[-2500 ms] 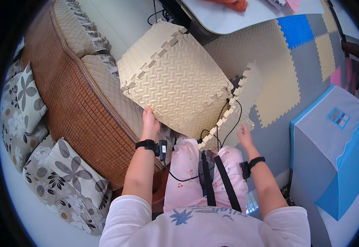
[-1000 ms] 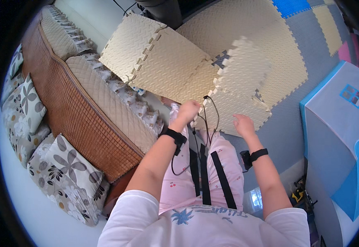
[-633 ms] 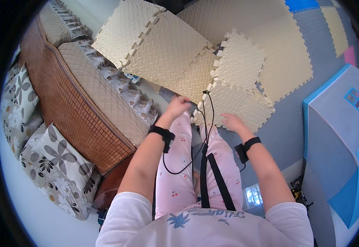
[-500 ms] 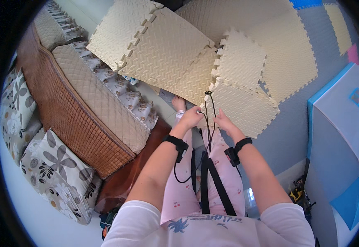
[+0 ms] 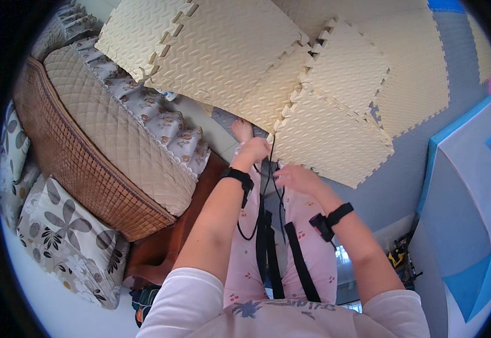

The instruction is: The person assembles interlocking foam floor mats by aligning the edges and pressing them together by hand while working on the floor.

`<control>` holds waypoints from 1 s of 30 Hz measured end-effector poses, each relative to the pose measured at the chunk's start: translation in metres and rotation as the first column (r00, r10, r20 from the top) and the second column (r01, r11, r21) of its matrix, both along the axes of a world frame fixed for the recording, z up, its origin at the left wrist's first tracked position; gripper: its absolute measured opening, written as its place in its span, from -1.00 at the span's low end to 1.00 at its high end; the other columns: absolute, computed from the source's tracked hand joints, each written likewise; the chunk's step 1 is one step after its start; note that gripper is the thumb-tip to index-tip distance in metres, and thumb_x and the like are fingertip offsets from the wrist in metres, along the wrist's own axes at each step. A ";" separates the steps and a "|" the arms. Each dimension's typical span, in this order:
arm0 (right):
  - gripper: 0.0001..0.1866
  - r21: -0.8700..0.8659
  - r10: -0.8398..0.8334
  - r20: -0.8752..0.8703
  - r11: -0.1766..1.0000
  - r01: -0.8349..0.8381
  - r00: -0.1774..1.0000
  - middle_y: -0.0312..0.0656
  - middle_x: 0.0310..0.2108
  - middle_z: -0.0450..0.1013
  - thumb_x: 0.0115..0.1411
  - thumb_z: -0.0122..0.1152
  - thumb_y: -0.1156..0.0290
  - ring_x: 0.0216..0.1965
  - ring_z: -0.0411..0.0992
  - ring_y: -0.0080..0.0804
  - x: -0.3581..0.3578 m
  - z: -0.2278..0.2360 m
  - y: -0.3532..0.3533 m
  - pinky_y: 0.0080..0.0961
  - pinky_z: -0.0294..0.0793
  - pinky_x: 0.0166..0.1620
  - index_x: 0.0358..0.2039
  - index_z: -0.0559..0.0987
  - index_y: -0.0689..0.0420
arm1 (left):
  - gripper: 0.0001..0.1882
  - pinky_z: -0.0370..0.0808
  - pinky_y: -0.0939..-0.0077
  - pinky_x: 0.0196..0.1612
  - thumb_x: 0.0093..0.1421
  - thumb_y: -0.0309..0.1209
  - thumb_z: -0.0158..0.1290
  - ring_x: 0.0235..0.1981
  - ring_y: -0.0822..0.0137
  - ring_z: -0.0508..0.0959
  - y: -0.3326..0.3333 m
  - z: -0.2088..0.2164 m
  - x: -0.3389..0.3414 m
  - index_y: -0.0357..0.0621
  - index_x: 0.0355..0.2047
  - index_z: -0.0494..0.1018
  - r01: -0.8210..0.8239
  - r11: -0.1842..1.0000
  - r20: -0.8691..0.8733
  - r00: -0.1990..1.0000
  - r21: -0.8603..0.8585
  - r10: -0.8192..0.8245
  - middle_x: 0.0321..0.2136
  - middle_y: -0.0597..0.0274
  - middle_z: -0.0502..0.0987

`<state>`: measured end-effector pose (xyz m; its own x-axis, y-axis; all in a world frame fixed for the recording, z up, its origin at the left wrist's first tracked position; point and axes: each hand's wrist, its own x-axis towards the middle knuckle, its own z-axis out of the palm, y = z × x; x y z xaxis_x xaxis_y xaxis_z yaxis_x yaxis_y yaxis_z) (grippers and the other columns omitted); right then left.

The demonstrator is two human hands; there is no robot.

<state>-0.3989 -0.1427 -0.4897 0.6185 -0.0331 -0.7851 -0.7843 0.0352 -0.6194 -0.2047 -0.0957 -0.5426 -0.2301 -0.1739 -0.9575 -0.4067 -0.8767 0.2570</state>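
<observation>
A thin black cable hangs in front of my legs, its strands crossing between my two hands. My left hand is closed on it, fingertips pinched together. Just right of the crossing strands, my right hand has its fingers loosely apart and slightly blurred; they reach close to the cable, and whether they touch it is hard to see. A black band with a small box is strapped on my left wrist, and a similar band on my right. Black straps hang down over my pink trousers.
Cream interlocking foam mats lie ahead, some overlapping and raised. At left stands a brown sofa with a quilted cover and patterned cushions. A grey-and-blue play tent stands at right. My bare foot shows beyond my left hand.
The upright cable loop between my hands has dropped, and the strands now cross lower. My right hand has moved down and left. The view has shifted slightly.
</observation>
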 end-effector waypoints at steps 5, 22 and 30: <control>-0.75 -0.422 -0.090 0.035 0.902 0.096 0.995 -0.12 -0.14 0.37 0.08 -0.08 0.36 -0.26 0.40 -0.22 0.015 -0.056 -0.015 -0.38 0.37 -0.24 -0.22 0.46 0.05 | -0.63 0.40 0.33 -0.26 -0.16 -0.49 0.06 -0.33 0.26 0.50 0.008 0.029 0.043 0.11 -0.26 0.49 0.358 0.928 0.273 0.887 0.101 -0.372 -0.38 0.24 0.53; -0.88 -0.728 0.404 -0.035 0.616 -0.301 0.914 -0.18 -0.60 0.37 -0.11 0.01 0.36 -0.56 0.43 -0.23 0.022 -0.098 -0.051 -0.34 0.39 -0.53 -0.49 0.47 -0.01 | -0.82 0.16 0.34 -0.01 0.00 -0.32 -0.07 0.07 0.21 0.17 0.000 -0.001 -0.053 0.14 -0.48 0.56 0.778 0.232 0.566 0.595 -0.584 -0.571 -0.02 0.38 0.27; -0.83 -0.660 0.502 -0.086 0.618 -0.427 0.861 -0.27 -0.51 0.38 -0.06 -0.05 0.38 -0.52 0.43 -0.27 -0.032 -0.024 -0.078 -0.39 0.40 -0.50 -0.42 0.48 -0.11 | -0.78 0.15 0.24 0.05 0.00 -0.26 -0.04 0.07 0.08 0.18 0.016 0.004 -0.019 -0.02 -0.38 0.52 0.832 0.473 0.731 0.511 -0.289 -0.452 -0.12 0.18 0.38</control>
<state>-0.4308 -0.2203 -0.5132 0.7647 -0.1849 -0.6173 -0.5178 -0.7465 -0.4179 -0.2238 -0.0794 -0.5386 -0.0565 -0.7023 -0.7097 -0.9926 -0.0367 0.1154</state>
